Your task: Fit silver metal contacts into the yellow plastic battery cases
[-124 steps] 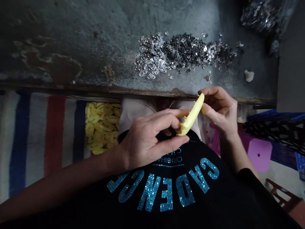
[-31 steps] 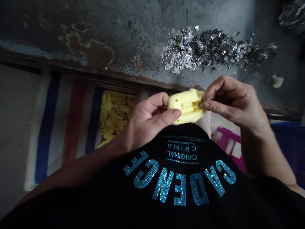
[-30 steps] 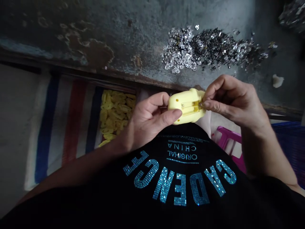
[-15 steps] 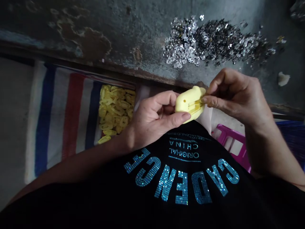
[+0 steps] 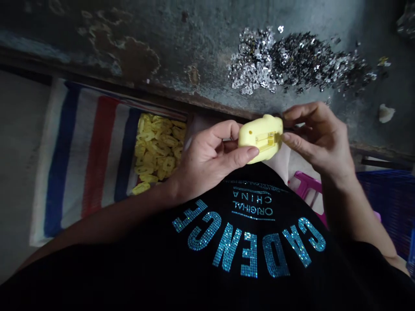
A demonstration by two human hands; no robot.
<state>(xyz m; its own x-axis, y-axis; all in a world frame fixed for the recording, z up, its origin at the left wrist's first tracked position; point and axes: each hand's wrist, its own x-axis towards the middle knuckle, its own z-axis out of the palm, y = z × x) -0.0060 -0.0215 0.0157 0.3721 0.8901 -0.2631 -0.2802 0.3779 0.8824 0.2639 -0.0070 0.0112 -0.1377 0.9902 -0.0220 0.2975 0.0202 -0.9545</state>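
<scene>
A pale yellow plastic casing (image 5: 256, 129) with rounded edges is held over my lap, its recessed slot facing up and a small round hole near its left end. My left hand (image 5: 217, 155) grips its left end, thumb on the near side and fingers behind. At the casing's right end is my right hand (image 5: 319, 142), its thumb and forefinger bent around the edge there. Small metal bits show inside the slot. Whether my right fingertips also hold a small part is hidden. Past the casing, a pile of small shiny metal pieces (image 5: 256, 65) lies on the grey worktop (image 5: 201, 39).
Many yellow plastic parts (image 5: 158, 147) lie in a container at left, beside a striped woven sheet (image 5: 100, 160). A pink plastic stool (image 5: 304, 183) and a blue basket (image 5: 385, 203) stand at right. The worktop's edge runs just beyond my hands. A whitish lump (image 5: 385, 113) sits on it.
The right thumb has moved off the slot to the casing's right edge, and the right forearm has swung inward. The casing has turned slightly, showing more of its slot. The left hand keeps its grip.
</scene>
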